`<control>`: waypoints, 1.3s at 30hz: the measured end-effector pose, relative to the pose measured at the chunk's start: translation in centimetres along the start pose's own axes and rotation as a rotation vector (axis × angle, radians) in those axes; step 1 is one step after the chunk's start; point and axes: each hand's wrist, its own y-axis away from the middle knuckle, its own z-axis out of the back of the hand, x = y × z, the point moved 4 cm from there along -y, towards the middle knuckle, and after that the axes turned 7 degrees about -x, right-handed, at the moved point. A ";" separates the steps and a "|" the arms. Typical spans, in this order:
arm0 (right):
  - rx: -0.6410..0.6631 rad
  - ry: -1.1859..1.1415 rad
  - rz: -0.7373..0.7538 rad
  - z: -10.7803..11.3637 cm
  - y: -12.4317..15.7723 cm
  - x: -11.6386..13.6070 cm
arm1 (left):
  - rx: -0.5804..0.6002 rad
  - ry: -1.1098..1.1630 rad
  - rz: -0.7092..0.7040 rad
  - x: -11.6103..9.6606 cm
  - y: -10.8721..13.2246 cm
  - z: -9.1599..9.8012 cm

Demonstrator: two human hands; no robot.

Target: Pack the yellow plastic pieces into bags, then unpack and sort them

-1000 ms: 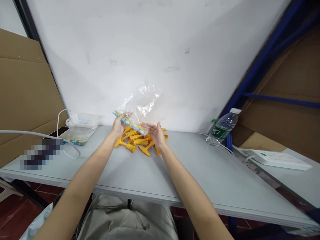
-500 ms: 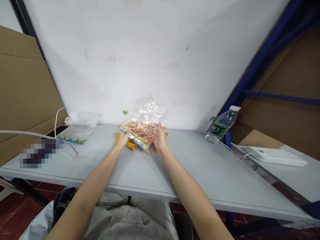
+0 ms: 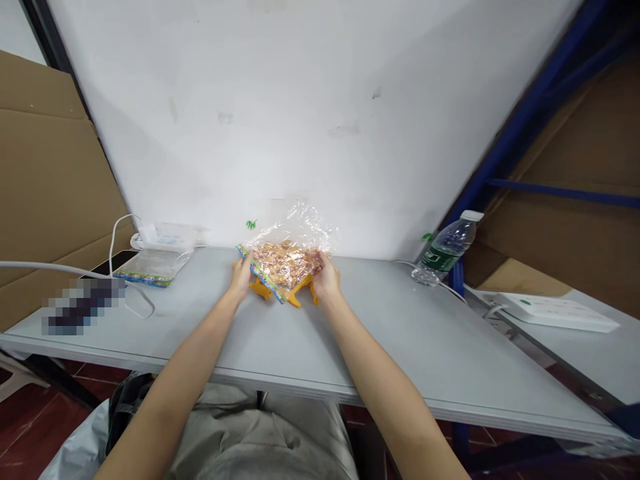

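A clear plastic bag (image 3: 293, 230) with a colourful printed strip along its near left edge lies over several yellow-orange plastic pieces (image 3: 261, 289). Some of these pieces show through the film, others stick out below it, and their exact kind is unclear. The fingers of my left hand (image 3: 241, 277) are closed on the printed edge. At the bag's right side, my right hand (image 3: 326, 275) grips the film with curled fingers. Whether it also holds a yellow piece under the film cannot be made out.
A second clear bag (image 3: 155, 265) with a printed strip lies at the left, near a dark phone (image 3: 117, 261) and white cables. A water bottle (image 3: 447, 250) leans at the back right, and a white power strip (image 3: 557, 312) lies beyond it. A white wall (image 3: 310, 120) stands behind.
The bag has sunk lower and spread wider over the yellow pieces. My right hand has moved slightly right and its fingers have curled in; my left hand has shifted slightly left.
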 end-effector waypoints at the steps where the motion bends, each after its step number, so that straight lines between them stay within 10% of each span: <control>1: 0.008 -0.011 0.019 0.1 -0.2 0.0 | 0.042 0.035 0.018 -0.2 0.3 -0.3; 8: 0.047 -0.062 -0.005 0.3 -0.6 -0.5 | 0.437 -0.236 0.156 0.0 2.4 -2.0; 19: 0.035 -0.069 0.045 0.3 -0.5 -0.5 | 0.567 -0.190 0.168 -0.6 3.4 -2.0; 29: 0.036 -0.053 0.022 0.5 -1.5 -0.9 | 0.283 -0.224 0.075 -0.2 1.6 -1.2; 39: 0.041 -0.094 -0.045 0.5 -1.0 0.3 | 0.254 -0.049 0.105 -0.6 1.3 -0.7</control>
